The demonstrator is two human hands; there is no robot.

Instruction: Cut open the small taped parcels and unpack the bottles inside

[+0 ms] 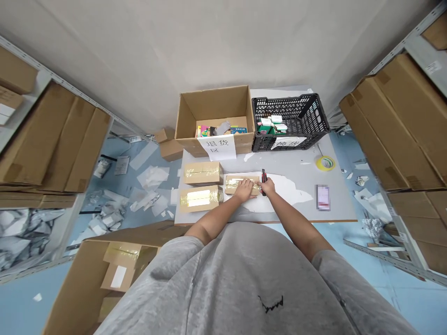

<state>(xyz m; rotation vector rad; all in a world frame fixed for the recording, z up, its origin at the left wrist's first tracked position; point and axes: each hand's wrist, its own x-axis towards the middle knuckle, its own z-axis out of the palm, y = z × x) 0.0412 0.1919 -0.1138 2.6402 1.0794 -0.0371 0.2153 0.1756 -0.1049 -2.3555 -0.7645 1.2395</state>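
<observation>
My left hand (243, 190) lies flat on top of a small cardboard box (237, 184) sealed with shiny tape. My right hand (268, 186) grips a red and black box cutter (264, 180) at the box's right end, with the tool upright against the box. Two similar taped boxes (203, 173) (200, 199) lie to the left on the grey worktable (293, 163). The cutter's blade is hidden or too small to see.
At the table's far edge stand an open cardboard box (213, 111) holding colourful packages and a black plastic crate (291, 123) holding small boxes, both with paper signs. A tape roll (325, 163) lies to the right. Shelves of flattened cardboard flank me, with paper scraps on the floor.
</observation>
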